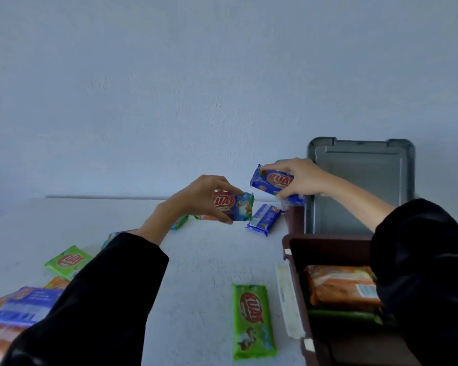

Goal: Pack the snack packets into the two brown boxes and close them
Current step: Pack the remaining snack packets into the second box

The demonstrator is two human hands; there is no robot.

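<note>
My left hand (196, 199) pinches a blue-green snack packet (236, 207) above the white table. My right hand (299, 178) holds a blue snack packet (271, 182) in the air, just left of the far brown box (292, 217). That box's grey lid (360, 180) stands open against the wall. The near brown box (325, 247) at the right is open, with an orange packet (339, 283) lying on a green one inside. My right sleeve hides part of it.
Loose packets lie on the table (201, 260): a blue one (265, 217) under my hands, a green one (253, 320) at the front, a green one (68, 261) and blue and orange ones (24, 305) at the left. A wall stands behind.
</note>
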